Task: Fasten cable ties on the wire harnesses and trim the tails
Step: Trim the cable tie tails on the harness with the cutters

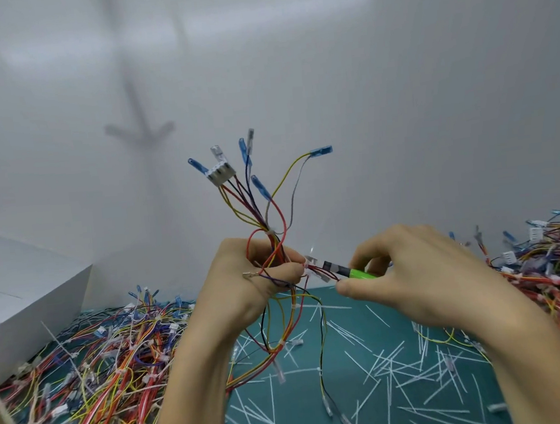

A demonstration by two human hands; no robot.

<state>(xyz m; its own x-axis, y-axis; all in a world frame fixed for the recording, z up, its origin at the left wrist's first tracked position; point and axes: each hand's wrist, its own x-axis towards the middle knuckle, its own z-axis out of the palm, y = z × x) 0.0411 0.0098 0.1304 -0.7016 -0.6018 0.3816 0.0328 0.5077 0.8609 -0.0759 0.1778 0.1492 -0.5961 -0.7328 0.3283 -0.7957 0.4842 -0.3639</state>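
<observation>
My left hand (244, 283) grips a wire harness (261, 206) of red, yellow and purple wires, held upright above the green mat. Blue terminals and a white connector (222, 173) fan out at its top. Its lower wires hang down to the mat with white ties on them. My right hand (408, 278) holds a cutter with a green handle (361, 274). The cutter's dark tip (331, 266) sits at a white cable tie (311, 263) on the bundle, right beside my left thumb.
A heap of tied harnesses (109, 371) covers the mat's left side, and another heap (558, 274) lies at the right. Several cut white tie tails (390, 372) litter the green mat (360, 310). A white box (23, 298) stands at the left.
</observation>
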